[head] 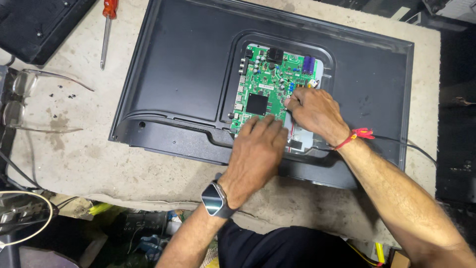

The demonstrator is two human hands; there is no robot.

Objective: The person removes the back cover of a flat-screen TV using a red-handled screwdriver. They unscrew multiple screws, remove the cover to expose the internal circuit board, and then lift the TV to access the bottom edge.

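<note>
Pressing down at the lower middle of the frame, the left hand lies flat, fingers together and spread over the bottom edge of the green board, gripping nothing. A dark watch sits on its wrist. Just right of it, the right hand is curled, fingertips pinched at the board's right edge beside a small white connector; whether they hold anything cannot be told. A red thread circles that wrist, and a thin black cable runs off to the right from under it.

The board sits in a recessed bay in the upper middle of the frame, set into the black back panel of a flat screen lying face down on a pale, stained bench. A few tiny black screws lie on the bench at the left. Farther off, in the upper left, a red-handled screwdriver rests beside a black case.
</note>
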